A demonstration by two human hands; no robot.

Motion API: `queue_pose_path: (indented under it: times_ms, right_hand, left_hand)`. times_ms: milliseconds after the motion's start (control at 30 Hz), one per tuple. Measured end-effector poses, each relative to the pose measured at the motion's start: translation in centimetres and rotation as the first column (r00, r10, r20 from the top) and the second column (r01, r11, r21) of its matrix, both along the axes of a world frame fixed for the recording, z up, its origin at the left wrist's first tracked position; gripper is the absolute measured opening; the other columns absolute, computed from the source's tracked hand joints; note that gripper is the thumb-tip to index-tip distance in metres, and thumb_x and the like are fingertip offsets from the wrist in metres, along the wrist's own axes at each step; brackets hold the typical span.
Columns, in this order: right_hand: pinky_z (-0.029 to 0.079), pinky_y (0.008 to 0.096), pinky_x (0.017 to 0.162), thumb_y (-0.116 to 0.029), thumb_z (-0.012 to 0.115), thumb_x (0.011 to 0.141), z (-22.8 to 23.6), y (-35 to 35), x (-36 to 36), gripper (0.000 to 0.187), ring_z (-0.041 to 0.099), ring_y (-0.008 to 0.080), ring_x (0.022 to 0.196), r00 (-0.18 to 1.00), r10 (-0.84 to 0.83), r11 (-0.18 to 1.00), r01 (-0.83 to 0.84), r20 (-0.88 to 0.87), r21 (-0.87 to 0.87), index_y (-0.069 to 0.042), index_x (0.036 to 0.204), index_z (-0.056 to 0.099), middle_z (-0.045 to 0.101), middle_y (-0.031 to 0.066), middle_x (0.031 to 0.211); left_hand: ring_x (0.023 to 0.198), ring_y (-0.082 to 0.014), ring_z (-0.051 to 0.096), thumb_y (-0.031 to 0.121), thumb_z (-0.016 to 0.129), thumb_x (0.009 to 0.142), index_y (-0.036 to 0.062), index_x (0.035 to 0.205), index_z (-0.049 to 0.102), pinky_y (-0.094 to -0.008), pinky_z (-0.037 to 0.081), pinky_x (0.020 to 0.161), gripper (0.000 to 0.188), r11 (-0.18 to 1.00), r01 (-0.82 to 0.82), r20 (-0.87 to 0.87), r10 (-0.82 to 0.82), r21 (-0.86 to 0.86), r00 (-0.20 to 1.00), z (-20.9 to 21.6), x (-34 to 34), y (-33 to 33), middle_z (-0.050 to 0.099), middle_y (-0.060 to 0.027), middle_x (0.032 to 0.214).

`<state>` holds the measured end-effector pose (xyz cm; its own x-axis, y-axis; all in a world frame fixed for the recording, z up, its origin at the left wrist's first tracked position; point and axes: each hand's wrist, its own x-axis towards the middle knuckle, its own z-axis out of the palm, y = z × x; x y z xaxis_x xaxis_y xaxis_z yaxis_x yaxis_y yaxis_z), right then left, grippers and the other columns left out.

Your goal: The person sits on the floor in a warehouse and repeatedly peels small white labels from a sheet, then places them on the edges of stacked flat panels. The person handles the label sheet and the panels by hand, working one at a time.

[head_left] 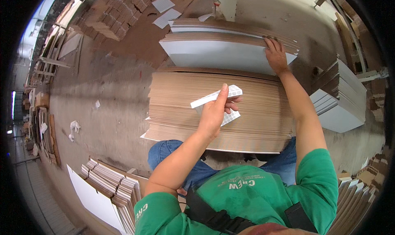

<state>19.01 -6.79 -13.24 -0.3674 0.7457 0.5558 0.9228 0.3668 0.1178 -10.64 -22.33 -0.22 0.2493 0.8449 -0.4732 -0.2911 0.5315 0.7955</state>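
My left hand (pixel 214 113) is closed on a bent white sheet of round grey stickers (pixel 233 91), thumb on top and fingers beneath. It hangs over a wide row of brown-edged boards (pixel 177 99) standing packed on edge in front of me. My right hand (pixel 276 56) reaches to the far side, its fingers over the top edge of a leaning white-faced board (pixel 214 52). Whether those fingers grip the board or only rest on it is hard to see. Another group of boards (pixel 234 27) leans just behind.
Right of me stands a stack of white boards (pixel 341 107); more boards (pixel 111 194) lean at the lower left. Brown bundles (pixel 115 17) are piled at the far left, near loose paper sheets (pixel 164 10). A white post (pixel 225 4) rises beyond the boards. Crumpled scraps (pixel 74 129) litter the floor.
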Motion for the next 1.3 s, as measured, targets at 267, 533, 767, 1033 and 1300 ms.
queue_pose_path:
  times_ms: [267, 533, 767, 1033, 1300]
  right_hand:
    - [0.043, 0.0357, 0.079, -0.016, 0.068, 0.072, -0.5, -0.2, 2.9, 0.017, 0.053, 0.0252, 0.096, 0.891, -0.161, 0.971, 0.22, -0.425, 0.092, -0.004, 0.071, 0.056, 0.057, 0.0077, 0.105]
    - [0.044, 0.0279, 0.065, -0.016, 0.063, 0.077, 3.6, -8.0, 7.6, 0.014, 0.056, 0.0153, 0.07, 0.805, -0.408, 0.819, 0.115, -0.43, -0.562, -0.002, 0.078, 0.061, 0.06, 0.0079, 0.078]
    - [0.047, 0.0279, 0.072, -0.038, 0.043, 0.091, 10.9, -17.6, 1.0, 0.042, 0.057, 0.0154, 0.081, 0.394, -0.618, 0.45, -0.532, -0.68, -0.717, -0.002, 0.108, 0.054, 0.06, 0.0091, 0.092]
    - [0.049, 0.0308, 0.079, -0.018, 0.061, 0.082, 13.8, -21.0, -7.1, 0.053, 0.056, 0.0176, 0.097, -0.322, -0.668, 0.593, -0.775, -0.671, -0.218, -0.001, 0.127, 0.039, 0.057, 0.0108, 0.109]
    - [0.046, 0.0225, 0.064, -0.002, 0.062, 0.077, 10.8, -19.5, 1.5, 0.038, 0.057, 0.0108, 0.08, 0.107, -0.576, 0.742, -0.348, -0.81, -0.573, -0.003, 0.114, 0.052, 0.06, 0.0042, 0.095]
  left_hand:
    - [0.078, -0.0107, 0.054, 0.036, 0.046, 0.091, -0.0002, 0.097, 0.06, -0.0239, 0.041, 0.068, 0.039, 0.914, -0.329, -0.038, 0.347, 0.236, 0.937, 0.6, -1.4, 0.8, 0.063, -0.0086, 0.092]
    - [0.088, -0.0128, 0.055, 0.019, 0.061, 0.084, -0.0011, 0.098, 0.06, -0.0275, 0.042, 0.079, 0.025, 0.527, -0.47, -0.077, 0.719, 0.708, 0.69, 5.0, -7.2, 3.9, 0.061, -0.0067, 0.097]
    - [0.084, -0.0139, 0.055, 0.009, 0.064, 0.077, 0.0007, 0.097, 0.059, -0.0287, 0.045, 0.074, 0.022, 0.876, -0.008, -0.401, 0.228, 0.482, 0.887, 4.3, -5.7, -1.6, 0.06, -0.0065, 0.093]
    - [0.087, -0.0144, 0.058, 0.006, 0.066, 0.073, 0.0, 0.105, 0.055, -0.0287, 0.049, 0.074, 0.035, 0.89, 0.429, 0.015, -0.436, 0.152, 0.9, 0.9, 0.3, -8.0, 0.06, -0.0066, 0.097]
    - [0.078, -0.0128, 0.057, 0.027, 0.063, 0.081, 0.0003, 0.075, 0.066, -0.0267, 0.045, 0.072, 0.027, 0.792, 0.578, -0.451, -0.451, 0.195, 0.77, -2.8, -0.1, -6.7, 0.063, -0.0095, 0.097]
